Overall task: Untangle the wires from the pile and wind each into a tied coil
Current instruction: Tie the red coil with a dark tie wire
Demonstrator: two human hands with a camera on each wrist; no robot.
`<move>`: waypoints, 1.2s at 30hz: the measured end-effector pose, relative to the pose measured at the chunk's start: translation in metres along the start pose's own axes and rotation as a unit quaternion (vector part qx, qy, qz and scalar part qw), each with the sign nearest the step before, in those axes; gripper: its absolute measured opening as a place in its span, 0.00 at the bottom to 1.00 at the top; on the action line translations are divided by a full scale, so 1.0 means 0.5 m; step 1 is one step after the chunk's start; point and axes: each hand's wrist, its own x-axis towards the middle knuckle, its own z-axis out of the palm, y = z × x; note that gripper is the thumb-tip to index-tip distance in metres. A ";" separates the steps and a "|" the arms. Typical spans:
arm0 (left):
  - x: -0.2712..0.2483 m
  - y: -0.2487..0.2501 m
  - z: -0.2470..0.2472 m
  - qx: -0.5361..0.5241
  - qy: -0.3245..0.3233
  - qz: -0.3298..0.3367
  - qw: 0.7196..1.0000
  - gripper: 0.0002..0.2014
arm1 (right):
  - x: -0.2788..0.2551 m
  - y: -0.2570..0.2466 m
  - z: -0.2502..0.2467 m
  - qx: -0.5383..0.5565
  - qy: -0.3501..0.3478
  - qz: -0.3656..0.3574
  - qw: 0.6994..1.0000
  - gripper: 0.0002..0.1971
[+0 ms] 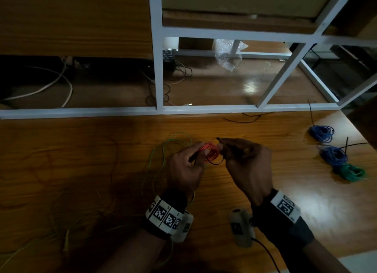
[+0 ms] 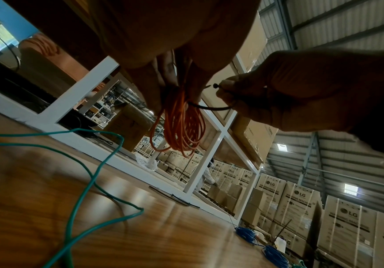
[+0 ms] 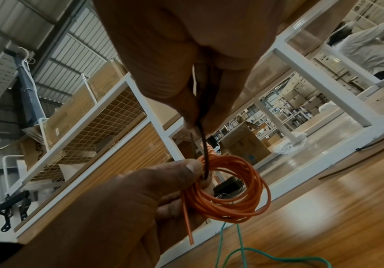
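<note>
An orange wire coil [image 1: 211, 152] [image 2: 181, 127] [image 3: 232, 195] is held above the wooden table [image 1: 81, 150]. My left hand [image 1: 188, 166] [image 3: 154, 195] pinches the coil at one side. A black cable tie [image 1: 217, 161] [image 2: 211, 107] [image 3: 206, 154] loops through the coil, and my right hand [image 1: 240, 156] [image 2: 278, 90] [image 3: 193, 94] pinches its two ends, the tie's head [image 2: 216, 85] sticking out at the fingertips. A loose green wire [image 1: 163, 150] [image 2: 90, 177] [image 3: 266, 253] sprawls on the table to the left.
Two tied blue coils [image 1: 322, 132] [image 1: 334, 155] and a green coil [image 1: 352, 171] lie at the right edge. Spare black ties [image 1: 242, 118] lie near the white frame [image 1: 159, 68] at the table's back. A grey device [image 1: 240, 230] with a cable sits near my right wrist.
</note>
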 end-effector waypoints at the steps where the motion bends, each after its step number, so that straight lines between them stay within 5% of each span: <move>1: 0.000 -0.002 0.000 0.003 0.000 0.006 1.000 0.13 | 0.000 0.000 0.000 -0.003 -0.004 -0.001 1.000 0.09; 36: -0.001 0.001 -0.002 0.012 -0.026 0.024 0.999 0.15 | -0.006 0.003 0.009 -0.013 -0.023 0.006 1.000 0.08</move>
